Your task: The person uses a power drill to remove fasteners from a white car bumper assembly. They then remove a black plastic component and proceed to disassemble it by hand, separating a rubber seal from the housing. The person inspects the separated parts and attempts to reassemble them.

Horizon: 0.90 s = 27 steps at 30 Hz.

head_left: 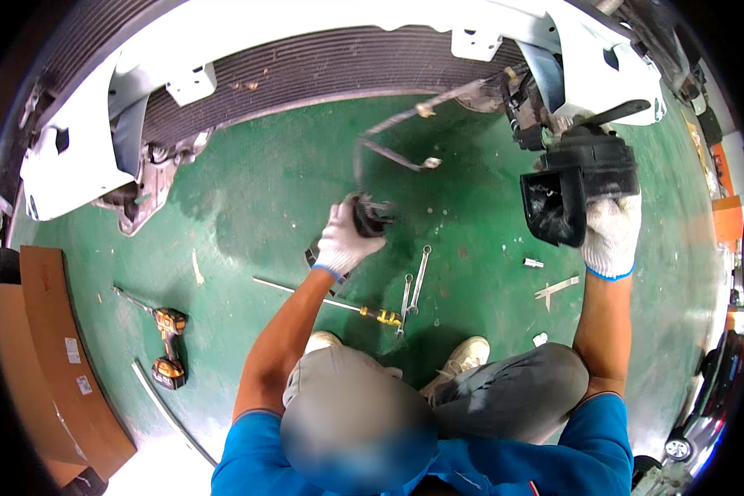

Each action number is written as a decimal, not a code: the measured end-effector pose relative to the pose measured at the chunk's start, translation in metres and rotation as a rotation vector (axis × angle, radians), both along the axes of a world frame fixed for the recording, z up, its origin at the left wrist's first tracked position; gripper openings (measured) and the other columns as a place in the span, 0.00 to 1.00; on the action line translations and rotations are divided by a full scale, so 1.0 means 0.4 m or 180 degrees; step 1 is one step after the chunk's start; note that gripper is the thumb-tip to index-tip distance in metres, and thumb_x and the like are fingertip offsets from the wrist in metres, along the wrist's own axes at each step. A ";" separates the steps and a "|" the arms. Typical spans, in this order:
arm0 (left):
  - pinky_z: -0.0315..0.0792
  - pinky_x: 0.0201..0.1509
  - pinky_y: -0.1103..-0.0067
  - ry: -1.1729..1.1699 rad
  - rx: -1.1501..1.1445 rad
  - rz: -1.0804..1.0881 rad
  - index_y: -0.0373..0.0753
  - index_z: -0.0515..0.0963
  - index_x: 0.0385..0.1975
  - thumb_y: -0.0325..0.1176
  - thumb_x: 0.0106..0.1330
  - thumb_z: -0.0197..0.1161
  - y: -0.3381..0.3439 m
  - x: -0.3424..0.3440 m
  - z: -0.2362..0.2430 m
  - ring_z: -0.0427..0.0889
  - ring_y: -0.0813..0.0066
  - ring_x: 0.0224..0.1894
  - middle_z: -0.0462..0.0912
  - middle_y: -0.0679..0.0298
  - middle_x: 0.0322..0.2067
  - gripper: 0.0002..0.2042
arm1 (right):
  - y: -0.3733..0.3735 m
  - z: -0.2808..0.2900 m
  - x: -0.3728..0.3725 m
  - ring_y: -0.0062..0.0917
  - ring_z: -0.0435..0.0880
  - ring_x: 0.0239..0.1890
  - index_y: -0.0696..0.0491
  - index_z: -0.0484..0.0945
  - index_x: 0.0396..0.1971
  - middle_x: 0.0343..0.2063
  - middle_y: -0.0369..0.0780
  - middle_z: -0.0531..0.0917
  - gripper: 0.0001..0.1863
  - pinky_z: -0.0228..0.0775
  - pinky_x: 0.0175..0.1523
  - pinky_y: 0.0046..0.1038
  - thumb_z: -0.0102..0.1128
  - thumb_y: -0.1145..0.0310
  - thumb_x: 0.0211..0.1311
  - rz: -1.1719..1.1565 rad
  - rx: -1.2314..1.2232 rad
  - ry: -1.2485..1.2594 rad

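My left hand (351,237), in a white knitted glove, is closed around a small dark rounded part (372,217) above the floor. A grey wire harness (388,128) runs from beside that part up to the front of the car, with a light connector on a loose branch. On the right, my gloved right hand (613,236) grips a black plastic duct-shaped housing (583,178) from below and behind. Its wide square mouth faces toward the left, and its top lies close under the white bumper beam (322,41). The right fingertips are hidden behind the housing.
On the green floor lie two wrenches (419,281), a yellow-black screwdriver (380,316), a socket (533,263) and a cordless drill (170,331). Cardboard (66,364) stands at the left. A dark radiator-like core (306,70) sits behind the beam.
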State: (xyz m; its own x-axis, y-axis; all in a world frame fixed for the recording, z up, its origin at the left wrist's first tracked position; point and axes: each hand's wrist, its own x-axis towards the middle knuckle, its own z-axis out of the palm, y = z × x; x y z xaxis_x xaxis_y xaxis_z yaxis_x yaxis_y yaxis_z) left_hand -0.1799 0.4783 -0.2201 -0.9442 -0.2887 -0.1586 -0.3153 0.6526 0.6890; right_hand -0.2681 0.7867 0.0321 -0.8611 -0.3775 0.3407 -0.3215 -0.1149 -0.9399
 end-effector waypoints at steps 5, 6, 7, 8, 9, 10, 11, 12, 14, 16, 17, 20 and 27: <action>0.78 0.59 0.62 0.1003 -0.0042 0.0078 0.41 0.67 0.66 0.41 0.39 0.81 -0.056 0.109 0.339 0.77 0.51 0.56 0.74 0.51 0.53 0.48 | 0.003 0.012 -0.024 0.35 0.83 0.57 0.59 0.65 0.69 0.55 0.47 0.83 0.31 0.78 0.62 0.37 0.61 0.66 0.69 0.0147 0.0041 0.0233; 0.78 0.58 0.63 0.1384 -0.0288 0.0016 0.39 0.68 0.65 0.40 0.38 0.81 -0.069 0.117 0.407 0.76 0.50 0.55 0.75 0.50 0.52 0.47 | -0.002 0.019 -0.018 0.33 0.83 0.56 0.58 0.64 0.70 0.55 0.46 0.83 0.30 0.78 0.62 0.37 0.58 0.67 0.71 0.0191 -0.0040 0.0187; 0.77 0.58 0.63 0.1725 -0.0566 -0.0026 0.37 0.69 0.64 0.40 0.38 0.81 -0.082 0.137 0.472 0.75 0.50 0.55 0.75 0.49 0.51 0.47 | -0.011 0.021 -0.024 0.34 0.84 0.56 0.60 0.65 0.68 0.55 0.46 0.83 0.36 0.78 0.62 0.36 0.65 0.65 0.62 0.0127 -0.0095 0.0140; 0.73 0.61 0.62 0.1858 -0.0795 0.0075 0.33 0.72 0.61 0.39 0.37 0.81 -0.094 0.159 0.535 0.74 0.46 0.56 0.76 0.48 0.51 0.44 | -0.029 0.027 -0.020 0.34 0.85 0.55 0.62 0.66 0.67 0.55 0.47 0.83 0.42 0.78 0.61 0.36 0.72 0.63 0.53 -0.0021 -0.0217 -0.0028; 0.70 0.64 0.61 0.2113 -0.1179 -0.0172 0.31 0.74 0.58 0.41 0.37 0.82 -0.131 0.174 0.569 0.72 0.45 0.59 0.76 0.46 0.53 0.43 | -0.047 0.035 -0.015 0.34 0.85 0.54 0.64 0.67 0.66 0.55 0.48 0.82 0.48 0.78 0.61 0.36 0.79 0.61 0.44 -0.0144 -0.0365 -0.0180; 0.69 0.65 0.60 0.2185 -0.1366 -0.0115 0.31 0.74 0.58 0.42 0.37 0.83 -0.149 0.193 0.608 0.72 0.44 0.59 0.76 0.45 0.53 0.43 | -0.060 0.049 -0.012 0.35 0.86 0.53 0.66 0.68 0.64 0.55 0.48 0.82 0.54 0.78 0.60 0.35 0.86 0.59 0.35 -0.0213 -0.0456 -0.0257; 0.68 0.65 0.59 0.2278 -0.1559 -0.0073 0.31 0.75 0.57 0.43 0.37 0.84 -0.160 0.209 0.648 0.72 0.44 0.60 0.76 0.45 0.54 0.43 | -0.068 0.055 -0.018 0.34 0.86 0.52 0.67 0.68 0.64 0.54 0.48 0.83 0.54 0.78 0.59 0.34 0.85 0.59 0.35 -0.0169 -0.0418 -0.0144; 0.69 0.65 0.57 0.2424 -0.1723 -0.0103 0.30 0.74 0.59 0.46 0.35 0.85 -0.164 0.219 0.679 0.72 0.43 0.60 0.76 0.44 0.56 0.47 | -0.071 0.067 -0.019 0.32 0.86 0.51 0.67 0.68 0.64 0.52 0.47 0.84 0.53 0.78 0.58 0.32 0.81 0.60 0.34 -0.0135 -0.0221 -0.0203; 0.69 0.64 0.57 0.2546 -0.2189 -0.0155 0.28 0.73 0.60 0.44 0.32 0.86 -0.187 0.230 0.743 0.74 0.44 0.59 0.76 0.43 0.57 0.50 | -0.102 0.086 -0.015 0.28 0.85 0.50 0.66 0.72 0.62 0.49 0.45 0.85 0.49 0.75 0.59 0.28 0.76 0.62 0.33 -0.0158 -0.0100 -0.0096; 0.70 0.64 0.57 0.2534 -0.2380 -0.0135 0.26 0.73 0.61 0.41 0.32 0.86 -0.206 0.225 0.799 0.76 0.44 0.58 0.76 0.43 0.57 0.50 | -0.126 0.115 -0.003 0.26 0.84 0.50 0.65 0.75 0.60 0.48 0.43 0.84 0.46 0.73 0.59 0.27 0.77 0.64 0.33 -0.0132 0.0176 -0.0078; 0.70 0.65 0.57 0.2629 -0.2711 -0.0035 0.27 0.72 0.62 0.40 0.32 0.86 -0.223 0.221 0.825 0.75 0.43 0.60 0.76 0.42 0.58 0.50 | -0.142 0.141 0.011 0.26 0.83 0.50 0.64 0.76 0.60 0.48 0.42 0.84 0.45 0.73 0.59 0.27 0.77 0.65 0.33 -0.0094 0.0316 -0.0095; 0.71 0.67 0.59 0.3114 -0.2969 0.0247 0.29 0.67 0.67 0.40 0.34 0.86 -0.272 0.133 0.867 0.75 0.44 0.62 0.76 0.42 0.58 0.54 | -0.161 0.142 0.010 0.25 0.82 0.50 0.63 0.78 0.59 0.47 0.40 0.83 0.44 0.72 0.59 0.28 0.78 0.65 0.34 0.0120 0.0725 0.0114; 0.68 0.70 0.62 0.3599 -0.2625 0.0509 0.31 0.62 0.71 0.38 0.38 0.85 -0.316 -0.001 0.922 0.70 0.48 0.65 0.71 0.45 0.61 0.55 | -0.168 0.159 0.015 0.28 0.83 0.47 0.60 0.81 0.55 0.43 0.41 0.83 0.39 0.73 0.56 0.29 0.79 0.62 0.36 0.0311 0.1074 0.0458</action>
